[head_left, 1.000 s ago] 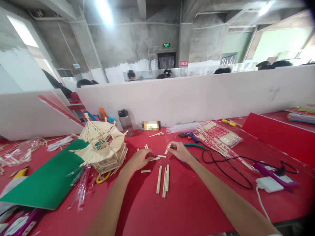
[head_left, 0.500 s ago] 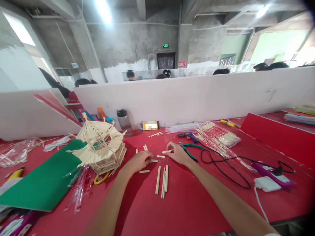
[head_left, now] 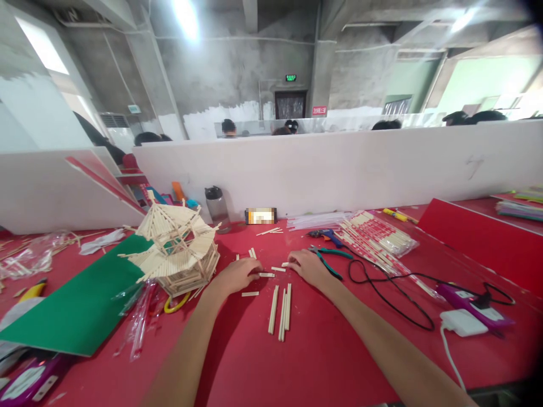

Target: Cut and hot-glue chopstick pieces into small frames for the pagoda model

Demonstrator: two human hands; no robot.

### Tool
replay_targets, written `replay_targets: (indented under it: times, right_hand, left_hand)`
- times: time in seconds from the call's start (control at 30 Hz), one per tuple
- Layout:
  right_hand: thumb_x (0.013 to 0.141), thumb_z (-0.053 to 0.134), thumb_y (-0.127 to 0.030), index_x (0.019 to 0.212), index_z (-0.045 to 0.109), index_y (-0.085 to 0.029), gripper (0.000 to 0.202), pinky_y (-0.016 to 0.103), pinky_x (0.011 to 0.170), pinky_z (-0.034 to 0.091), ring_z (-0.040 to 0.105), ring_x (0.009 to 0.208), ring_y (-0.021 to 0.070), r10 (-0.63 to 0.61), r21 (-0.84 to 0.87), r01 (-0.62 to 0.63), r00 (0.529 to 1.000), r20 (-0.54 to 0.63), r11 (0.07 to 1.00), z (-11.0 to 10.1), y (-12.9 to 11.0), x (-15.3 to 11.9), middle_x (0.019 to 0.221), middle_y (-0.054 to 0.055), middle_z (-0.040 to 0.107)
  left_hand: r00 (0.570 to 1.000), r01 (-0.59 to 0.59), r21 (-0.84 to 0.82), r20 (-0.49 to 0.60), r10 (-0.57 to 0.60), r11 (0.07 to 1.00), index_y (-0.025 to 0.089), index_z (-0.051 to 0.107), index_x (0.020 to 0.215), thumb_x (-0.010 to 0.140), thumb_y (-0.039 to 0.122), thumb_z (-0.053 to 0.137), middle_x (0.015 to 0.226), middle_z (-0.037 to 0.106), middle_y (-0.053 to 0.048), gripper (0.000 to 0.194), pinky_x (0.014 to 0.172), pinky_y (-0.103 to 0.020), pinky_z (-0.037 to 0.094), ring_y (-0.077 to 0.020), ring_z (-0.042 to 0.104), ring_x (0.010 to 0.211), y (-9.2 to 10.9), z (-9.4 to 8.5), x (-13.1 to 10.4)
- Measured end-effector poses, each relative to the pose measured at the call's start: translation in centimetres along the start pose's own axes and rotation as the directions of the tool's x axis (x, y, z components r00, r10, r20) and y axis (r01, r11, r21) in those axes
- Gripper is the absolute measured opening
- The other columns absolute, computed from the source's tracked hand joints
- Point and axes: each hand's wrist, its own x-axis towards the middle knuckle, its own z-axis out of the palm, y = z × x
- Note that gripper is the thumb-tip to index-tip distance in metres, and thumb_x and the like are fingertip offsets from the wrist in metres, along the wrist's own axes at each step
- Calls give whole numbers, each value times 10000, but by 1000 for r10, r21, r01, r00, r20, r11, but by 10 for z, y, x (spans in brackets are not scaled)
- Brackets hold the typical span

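My left hand rests low over the red table, its fingers bent at the left end of a short stick piece. To the right, the curled fingers of my right hand are at another short piece. Between the hands lies a short stick piece, and one more sits below my left hand. Nearer to me, several longer sticks lie roughly parallel. A stick-built model pavilion with two roof tiers stands left of my left hand.
Pliers with green handles, a glue gun and its black cable lie on the right, beside bagged sticks. A green board lies left. A bottle stands by the white partition; people's heads show beyond.
My right hand has lowered its short stick piece to the table, and its fingers have come down beside it. My left hand is nearly unchanged. The view has shifted slightly.
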Motion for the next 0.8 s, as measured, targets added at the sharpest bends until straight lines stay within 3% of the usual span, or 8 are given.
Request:
replay_targets:
  times: [0.3,0.57,0.8]
  right_hand:
    - [919,587,-223,1005,702,-181,150,275,806,432,646,902,202,-21,-63,28,994,107,998,-6,5,-1,982,85,721]
    - [928,535,-163,1002,701,-168,182,279,863,433,626,941,197,-49,-41,52,996,76,998,-2,1,0,984,85,696]
    - [923,577,-212,1014,688,-170,149,295,885,427,623,953,200,-31,4,31,999,6,1000,-8,1,-1,1002,82,696]
  left_hand:
    - [1000,20,32,1,-20,999,240,690,996,899,212,551,1080,719,-44,172,807,-292,452,-223,651,989,1,1,0]
    - [1000,-31,5,-4,31,999,247,688,1024,920,235,522,1086,719,-39,196,864,-298,454,-218,643,1031,5,3,1]
    - [996,79,3,-37,-79,997,255,685,1074,931,253,474,1137,711,-56,256,872,-296,459,-226,650,1042,-8,-13,-8]
